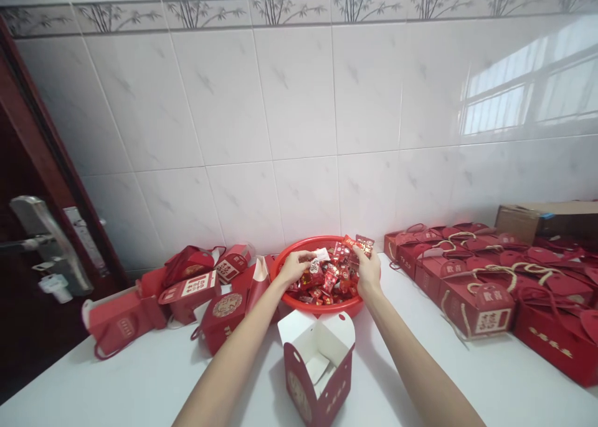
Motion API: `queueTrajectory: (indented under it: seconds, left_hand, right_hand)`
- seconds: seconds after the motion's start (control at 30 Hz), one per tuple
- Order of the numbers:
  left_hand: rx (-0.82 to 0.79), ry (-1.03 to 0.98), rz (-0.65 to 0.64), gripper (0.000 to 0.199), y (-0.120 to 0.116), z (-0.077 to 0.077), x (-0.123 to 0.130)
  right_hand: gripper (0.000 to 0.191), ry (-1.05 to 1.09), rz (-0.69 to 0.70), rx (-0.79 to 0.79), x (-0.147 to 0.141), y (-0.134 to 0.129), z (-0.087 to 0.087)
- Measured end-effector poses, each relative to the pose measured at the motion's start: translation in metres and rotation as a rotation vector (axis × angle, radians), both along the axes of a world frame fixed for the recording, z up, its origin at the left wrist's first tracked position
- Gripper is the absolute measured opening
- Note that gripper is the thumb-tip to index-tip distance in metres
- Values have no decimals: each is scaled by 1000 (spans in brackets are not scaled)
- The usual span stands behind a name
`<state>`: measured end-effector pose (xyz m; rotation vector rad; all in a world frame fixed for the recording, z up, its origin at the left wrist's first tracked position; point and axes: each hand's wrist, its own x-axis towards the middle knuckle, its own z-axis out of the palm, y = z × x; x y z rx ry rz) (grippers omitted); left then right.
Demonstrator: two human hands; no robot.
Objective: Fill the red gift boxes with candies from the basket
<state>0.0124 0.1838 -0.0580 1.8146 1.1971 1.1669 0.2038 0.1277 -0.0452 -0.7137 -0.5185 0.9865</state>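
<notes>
At the centre of the frame, a red basket (pixel 327 309) full of small wrapped sweets (pixel 329 279) stands on the white table (pixel 402 333), gold and white characters scattered over the wrappers, too small to read. Above its left side the left hand (pixel 296 267) pinches a white packet (pixel 321 254) between thumb and fingers; at its right side the right hand (pixel 368 266) has its fingers closed on red packets (pixel 364 244) with gold print, likewise unreadable. Just below the basket, at bottom centre, an open box (pixel 343 377), white inside, carries pale characters on one panel and a round pale emblem on another. At right, rows of red gift boxes (pixel 467 302) have cord handles; the nearer tops seem to read 歡喜 — one also bears a cream label — while gold characters at the far lower right stay illegible. At left, more red cartons (pixel 189 296) lie about, two showing cream labels with blocky characters, another a round cream emblem.
</notes>
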Motion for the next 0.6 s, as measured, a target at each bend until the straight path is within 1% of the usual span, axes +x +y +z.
queueTrajectory:
  seconds: [0.3,0.43,0.6]
  left_hand:
    - [4,-45,-12,26,-6,2,3]
    - [19,-57,-12,23,-7,3,3]
    - [16,-72,-31,28,-9,6,2]
  right_hand:
    - [33,-17,52,-18,2,-1,1]
    - [33,-44,105,-6,1,-2,1]
    - [37,-113,172,17,1,-2,0]
